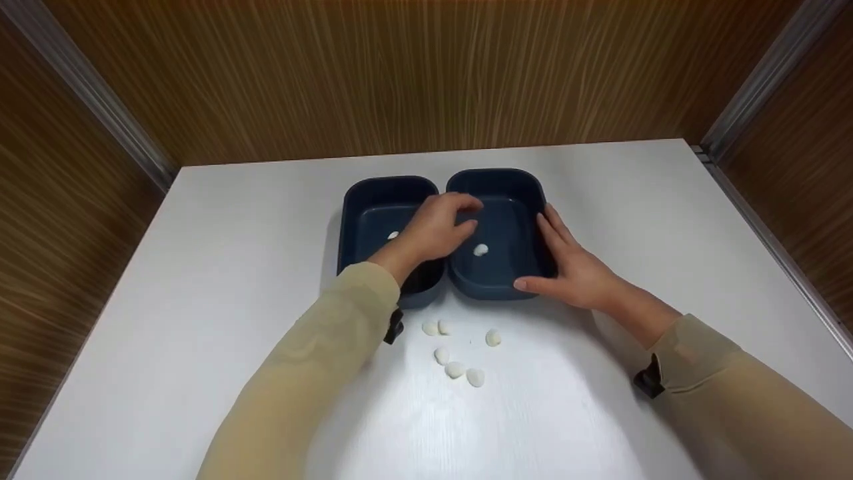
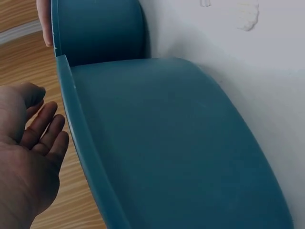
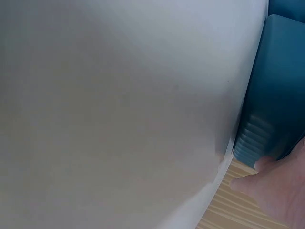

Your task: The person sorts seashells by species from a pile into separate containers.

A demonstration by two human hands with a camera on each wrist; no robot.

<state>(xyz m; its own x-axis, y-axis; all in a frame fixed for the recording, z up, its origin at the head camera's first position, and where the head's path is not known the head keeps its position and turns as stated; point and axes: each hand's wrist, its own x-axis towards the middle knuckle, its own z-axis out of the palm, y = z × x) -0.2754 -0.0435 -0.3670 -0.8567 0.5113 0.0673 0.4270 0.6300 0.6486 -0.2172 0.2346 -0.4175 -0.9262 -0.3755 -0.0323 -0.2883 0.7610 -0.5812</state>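
Observation:
My left hand (image 1: 436, 227) hovers above the inner edges of two dark blue rectangular containers, its fingers bent loosely with nothing between them. In the left wrist view those fingers are relaxed beside the rim. One small white pebble-like piece (image 1: 481, 250) lies inside the right container (image 1: 496, 292), below and right of my left fingertips. Another white piece (image 1: 393, 235) is in the left container (image 1: 353, 193), which my forearm partly covers. Against the right container's outer side rest the straight fingers of my right hand (image 1: 580, 273), with the thumb at its front corner.
Several more white pieces (image 1: 454, 370) lie scattered on the white table (image 1: 266, 220) in front of the containers. A wood-grain panel (image 1: 426, 80) rises behind the table, with similar panels at left and right. The two containers stand side by side.

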